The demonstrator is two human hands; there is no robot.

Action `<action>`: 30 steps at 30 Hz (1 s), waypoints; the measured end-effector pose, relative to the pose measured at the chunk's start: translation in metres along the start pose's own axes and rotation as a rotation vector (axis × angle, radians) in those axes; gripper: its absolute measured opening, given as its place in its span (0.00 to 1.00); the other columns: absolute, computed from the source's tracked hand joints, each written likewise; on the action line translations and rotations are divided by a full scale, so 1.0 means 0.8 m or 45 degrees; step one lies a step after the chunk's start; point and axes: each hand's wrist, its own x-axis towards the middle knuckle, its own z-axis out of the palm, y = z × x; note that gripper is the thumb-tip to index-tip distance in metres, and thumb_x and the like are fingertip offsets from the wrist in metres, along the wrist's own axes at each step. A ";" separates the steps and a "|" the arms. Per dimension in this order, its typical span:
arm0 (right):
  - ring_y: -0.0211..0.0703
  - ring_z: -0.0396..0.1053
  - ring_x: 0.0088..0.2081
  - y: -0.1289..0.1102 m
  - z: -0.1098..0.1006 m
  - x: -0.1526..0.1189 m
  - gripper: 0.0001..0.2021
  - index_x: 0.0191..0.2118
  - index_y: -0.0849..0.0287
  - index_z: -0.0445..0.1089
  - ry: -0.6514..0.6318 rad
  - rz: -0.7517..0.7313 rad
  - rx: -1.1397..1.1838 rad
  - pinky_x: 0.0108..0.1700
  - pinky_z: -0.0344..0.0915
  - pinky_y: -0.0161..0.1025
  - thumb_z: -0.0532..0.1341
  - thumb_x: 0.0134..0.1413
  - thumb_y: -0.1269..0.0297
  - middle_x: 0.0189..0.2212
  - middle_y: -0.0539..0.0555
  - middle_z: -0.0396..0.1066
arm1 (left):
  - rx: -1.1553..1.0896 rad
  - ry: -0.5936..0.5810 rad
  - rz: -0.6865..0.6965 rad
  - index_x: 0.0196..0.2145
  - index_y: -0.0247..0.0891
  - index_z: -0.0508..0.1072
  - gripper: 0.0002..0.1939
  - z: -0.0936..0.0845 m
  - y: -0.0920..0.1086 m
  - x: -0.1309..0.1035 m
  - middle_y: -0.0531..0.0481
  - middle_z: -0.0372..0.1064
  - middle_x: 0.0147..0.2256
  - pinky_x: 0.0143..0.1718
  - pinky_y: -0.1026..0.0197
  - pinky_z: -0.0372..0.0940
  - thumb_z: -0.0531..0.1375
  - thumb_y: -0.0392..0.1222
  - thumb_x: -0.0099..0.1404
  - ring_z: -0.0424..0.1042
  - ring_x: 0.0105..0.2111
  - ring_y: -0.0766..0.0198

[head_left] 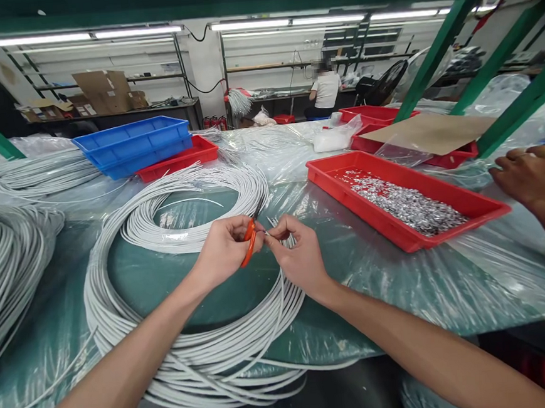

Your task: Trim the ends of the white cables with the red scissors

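My left hand [226, 248] is closed around orange-handled scissors [248, 242], whose dark blades point up and away. Close beside it, my right hand [299, 252] pinches the end of a white cable [281, 285] between thumb and fingertips; the fingertips of both hands nearly meet. Fingers partly hide the small tip being held. Beneath my hands lies a large coil of white cable [103, 293], with a smaller coil [137, 230] resting against its far part. Several cable ends show just behind my right hand.
A red tray [357, 203] of small shiny metal pieces [407, 203] stands at right. Another person's hand [529, 174] is at the far right. Blue bins [135, 142] overlap a red tray [202, 150] behind the coils. More cable [8, 269] fills the left side. Green posts [435, 59] rise at right.
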 end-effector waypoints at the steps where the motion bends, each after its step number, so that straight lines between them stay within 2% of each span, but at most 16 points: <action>1: 0.38 0.58 0.28 -0.001 0.000 -0.001 0.11 0.22 0.57 0.60 0.007 -0.006 -0.018 0.32 0.57 0.37 0.61 0.53 0.69 0.22 0.48 0.61 | -0.009 0.004 -0.003 0.29 0.32 0.72 0.05 0.001 0.001 0.000 0.57 0.63 0.20 0.20 0.71 0.53 0.63 0.34 0.51 0.58 0.20 0.74; 4: 0.38 0.59 0.28 0.000 0.001 -0.001 0.11 0.23 0.57 0.62 0.014 -0.004 -0.032 0.32 0.57 0.37 0.62 0.53 0.69 0.22 0.48 0.62 | -0.011 0.014 0.015 0.29 0.32 0.73 0.06 0.002 0.002 -0.001 0.57 0.63 0.20 0.20 0.71 0.53 0.64 0.33 0.50 0.57 0.20 0.74; 11: 0.39 0.59 0.28 -0.001 0.003 -0.002 0.11 0.23 0.57 0.61 0.029 -0.048 -0.069 0.33 0.58 0.38 0.61 0.53 0.71 0.22 0.48 0.62 | 0.032 0.020 0.026 0.30 0.32 0.73 0.06 0.001 0.000 -0.002 0.53 0.68 0.24 0.25 0.69 0.56 0.64 0.33 0.51 0.62 0.24 0.71; 19: 0.40 0.59 0.28 -0.008 0.002 -0.005 0.12 0.23 0.56 0.59 0.047 -0.114 -0.195 0.35 0.56 0.40 0.60 0.54 0.72 0.21 0.48 0.61 | -0.050 0.016 -0.125 0.26 0.33 0.71 0.04 0.003 0.010 -0.002 0.57 0.61 0.18 0.19 0.70 0.50 0.62 0.32 0.49 0.55 0.18 0.74; 22: 0.40 0.59 0.28 -0.008 0.001 -0.004 0.12 0.23 0.57 0.59 0.056 -0.132 -0.226 0.37 0.55 0.41 0.60 0.54 0.72 0.21 0.47 0.61 | -0.062 0.013 -0.117 0.25 0.33 0.70 0.03 0.003 0.011 -0.002 0.58 0.60 0.17 0.18 0.71 0.48 0.61 0.32 0.49 0.54 0.18 0.75; 30: 0.38 0.61 0.27 -0.002 0.001 -0.001 0.08 0.24 0.58 0.64 -0.017 0.013 0.075 0.32 0.58 0.38 0.63 0.51 0.68 0.21 0.48 0.64 | -0.008 -0.014 0.016 0.26 0.33 0.70 0.03 -0.005 0.000 0.000 0.58 0.61 0.19 0.20 0.71 0.50 0.62 0.31 0.52 0.54 0.20 0.75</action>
